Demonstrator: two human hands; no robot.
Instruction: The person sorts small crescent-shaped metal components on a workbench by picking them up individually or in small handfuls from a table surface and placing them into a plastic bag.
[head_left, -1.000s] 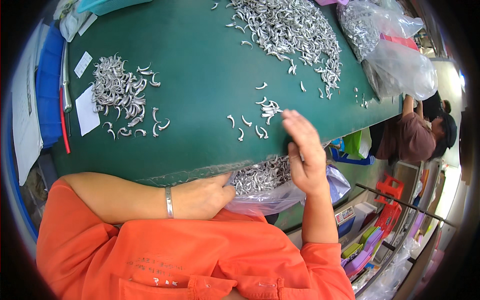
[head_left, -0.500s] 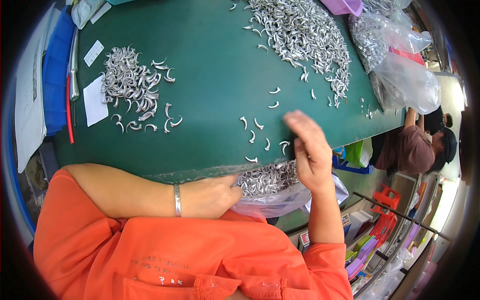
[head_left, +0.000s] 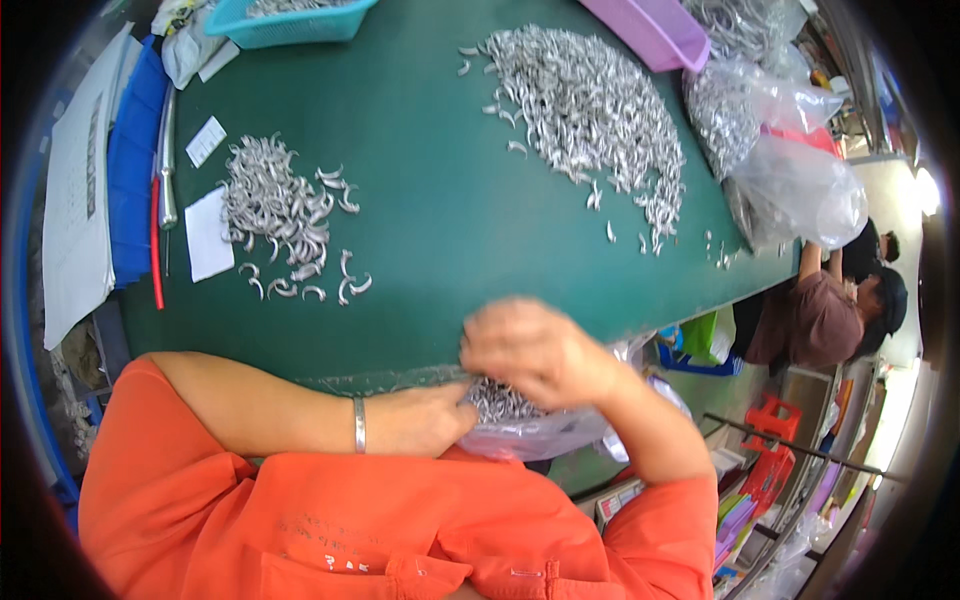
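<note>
At the table's near edge, my left hand [head_left: 430,418] is closed on the rim of a clear plastic bag [head_left: 530,438]. Inside the bag lie many small curved silvery metal pieces [head_left: 497,402]. Over the bag's mouth and the table edge is my right hand [head_left: 535,352], fingers bent and blurred by motion; their tips are hidden, so whether they hold anything does not show. A smaller pile of curved metal pieces [head_left: 278,200] sits on the left of the green tabletop [head_left: 420,190], and a larger pile [head_left: 590,110] lies at the far right.
A turquoise basket [head_left: 300,28] with metal pieces stands at the far left, and a lilac basket [head_left: 650,35] at the far right. Filled plastic bags [head_left: 722,120] line the right edge. Paper slips [head_left: 208,235] and a blue bin [head_left: 140,165] are left. Another person [head_left: 825,315] is beyond.
My right hand has swept left and toward me, from the tabletop to over the bag. The loose pieces near the edge are gone from the tabletop. My left hand keeps the bag.
</note>
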